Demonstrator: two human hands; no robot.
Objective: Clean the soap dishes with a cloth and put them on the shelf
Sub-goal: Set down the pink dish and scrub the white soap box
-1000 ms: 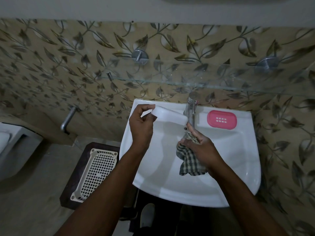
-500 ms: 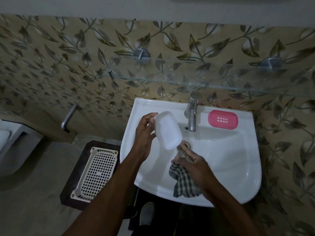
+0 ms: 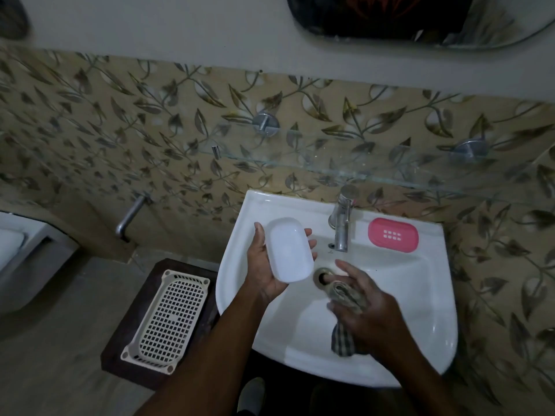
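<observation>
My left hand (image 3: 264,265) holds a white oval soap dish (image 3: 289,249) in its palm over the left side of the white sink (image 3: 420,295), fingers curled round its edges. My right hand (image 3: 365,310) grips a checked cloth (image 3: 345,298) low in the basin, just right of the drain (image 3: 322,276); the cloth's tail hangs below the hand. A pink soap dish (image 3: 393,234) with a slotted middle lies on the sink's back ledge, right of the tap (image 3: 342,217). A glass shelf (image 3: 330,163) runs along the tiled wall above the sink.
A cream plastic basket (image 3: 166,316) lies on a dark stool (image 3: 120,340) left of the sink. A metal pipe (image 3: 129,216) sticks out of the wall at the left. A mirror (image 3: 405,19) hangs above, and two round metal brackets (image 3: 265,123) hold the shelf.
My left hand turned the white soap dish from edge-on to flat in the palm and lowered it. My right hand with the cloth moved down into the basin near the drain.
</observation>
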